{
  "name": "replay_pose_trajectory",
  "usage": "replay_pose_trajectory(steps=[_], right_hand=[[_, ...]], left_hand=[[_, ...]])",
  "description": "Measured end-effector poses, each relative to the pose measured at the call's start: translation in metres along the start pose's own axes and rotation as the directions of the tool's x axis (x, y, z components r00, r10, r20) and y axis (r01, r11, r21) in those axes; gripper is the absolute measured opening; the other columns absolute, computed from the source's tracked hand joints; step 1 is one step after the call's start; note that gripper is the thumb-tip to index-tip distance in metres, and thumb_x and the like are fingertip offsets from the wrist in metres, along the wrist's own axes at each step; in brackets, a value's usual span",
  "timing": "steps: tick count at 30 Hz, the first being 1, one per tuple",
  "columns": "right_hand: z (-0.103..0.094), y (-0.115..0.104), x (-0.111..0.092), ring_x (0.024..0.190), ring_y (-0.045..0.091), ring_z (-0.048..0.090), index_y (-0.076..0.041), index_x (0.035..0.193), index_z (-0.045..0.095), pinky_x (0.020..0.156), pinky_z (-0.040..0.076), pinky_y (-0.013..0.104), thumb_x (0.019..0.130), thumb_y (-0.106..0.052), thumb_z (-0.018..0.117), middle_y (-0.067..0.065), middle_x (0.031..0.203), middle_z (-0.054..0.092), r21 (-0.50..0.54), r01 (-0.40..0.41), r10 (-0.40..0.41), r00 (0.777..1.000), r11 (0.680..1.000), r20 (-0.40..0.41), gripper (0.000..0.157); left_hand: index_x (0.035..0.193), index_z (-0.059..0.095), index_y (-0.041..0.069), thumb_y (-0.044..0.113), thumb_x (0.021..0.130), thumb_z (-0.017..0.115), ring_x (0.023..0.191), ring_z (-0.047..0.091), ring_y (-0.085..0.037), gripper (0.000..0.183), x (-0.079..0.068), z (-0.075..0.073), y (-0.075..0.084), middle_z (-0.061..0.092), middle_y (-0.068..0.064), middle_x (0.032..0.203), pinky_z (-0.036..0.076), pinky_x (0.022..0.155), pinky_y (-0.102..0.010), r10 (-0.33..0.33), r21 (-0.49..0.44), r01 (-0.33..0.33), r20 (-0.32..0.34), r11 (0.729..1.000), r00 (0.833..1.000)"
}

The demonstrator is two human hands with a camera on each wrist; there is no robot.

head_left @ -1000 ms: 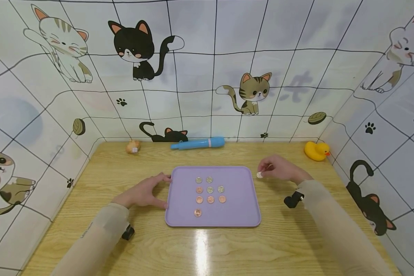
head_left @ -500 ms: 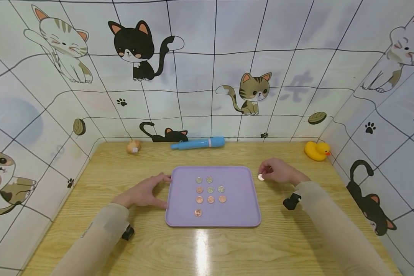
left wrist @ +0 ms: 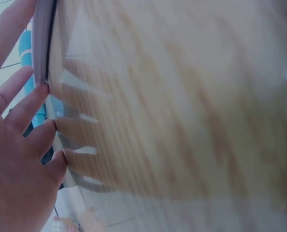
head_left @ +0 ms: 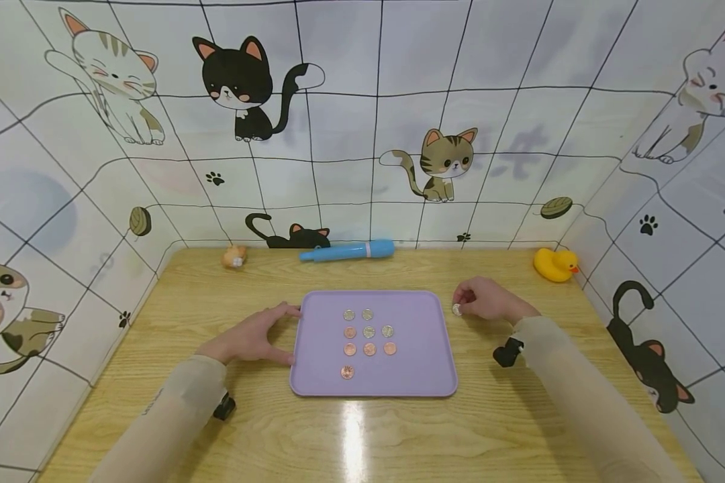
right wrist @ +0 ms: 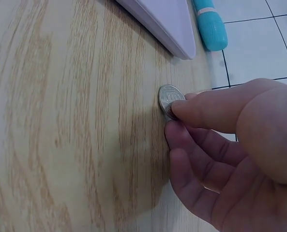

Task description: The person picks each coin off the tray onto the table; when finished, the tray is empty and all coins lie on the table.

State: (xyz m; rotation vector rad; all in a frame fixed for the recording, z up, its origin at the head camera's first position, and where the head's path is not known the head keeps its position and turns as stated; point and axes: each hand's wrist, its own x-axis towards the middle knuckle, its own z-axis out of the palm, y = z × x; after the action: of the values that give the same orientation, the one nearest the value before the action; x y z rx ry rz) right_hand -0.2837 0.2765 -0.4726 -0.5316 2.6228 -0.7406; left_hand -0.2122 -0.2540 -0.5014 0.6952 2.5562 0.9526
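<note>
My right hand (head_left: 488,298) pinches a silver coin (right wrist: 169,99) between thumb and fingers, just off the right edge of a purple tray (head_left: 423,362). In the right wrist view the coin stands tilted, low over the wooden tabletop. At the tray's left side, my left hand (head_left: 250,337) has its fingers spread, thumb and forefinger touching the rim. Rows of coins lie on the tray's left and middle part: several silver ones, such as a silver coin (head_left: 367,314), and several copper ones, such as a copper coin (head_left: 370,349). One copper coin (head_left: 347,371) lies alone in the front row.
Along the back of the wooden table (head_left: 399,443) lie a blue pen-shaped object (head_left: 347,251) and a small orange-brown figure (head_left: 234,256). A yellow rubber duck (head_left: 554,265) sits at the back right. Cat-printed cloth walls (head_left: 338,134) enclose the table on three sides.
The right hand, with the coin, has come slightly down toward the person beside the tray's right edge. The left hand, the tray and the coins on it have stayed in place.
</note>
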Motion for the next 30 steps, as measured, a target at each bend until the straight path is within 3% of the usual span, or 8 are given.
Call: replay_pose_trajectory(steps=[21, 30], right_hand=[[0.005, 0.004, 0.002, 0.082, 0.018, 0.059, -0.004, 0.097, 0.07, 0.077, 0.051, 0.033, 0.095, -0.004, 0.075, 0.002, 0.091, 0.073, -0.005, 0.047, -0.047, 0.997, 0.999, -0.055, 0.005], [0.006, -0.01, 0.005, 0.076, 0.017, 0.059, -0.006, 0.103, 0.07, 0.069, 0.049, 0.03, 0.103, -0.012, 0.065, 0.005, 0.088, 0.071, 0.032, 0.028, -0.025, 0.995, 0.999, -0.097, 0.007]], left_hand=[[0.148, 0.053, 0.025, 0.053, 0.076, 0.092, 0.156, 0.026, -0.047, 0.086, -0.001, -0.001, 0.0, 0.038, -0.016, 0.167, 0.021, 0.124, -0.07, -0.021, -0.009, 0.021, 0.006, 1.0, 1.0], [0.146, 0.054, 0.026, 0.052, 0.076, 0.092, 0.157, 0.023, -0.048, 0.085, -0.001, 0.0, 0.0, 0.037, -0.018, 0.167, 0.02, 0.124, -0.071, -0.02, -0.01, 0.021, 0.006, 1.0, 1.0]])
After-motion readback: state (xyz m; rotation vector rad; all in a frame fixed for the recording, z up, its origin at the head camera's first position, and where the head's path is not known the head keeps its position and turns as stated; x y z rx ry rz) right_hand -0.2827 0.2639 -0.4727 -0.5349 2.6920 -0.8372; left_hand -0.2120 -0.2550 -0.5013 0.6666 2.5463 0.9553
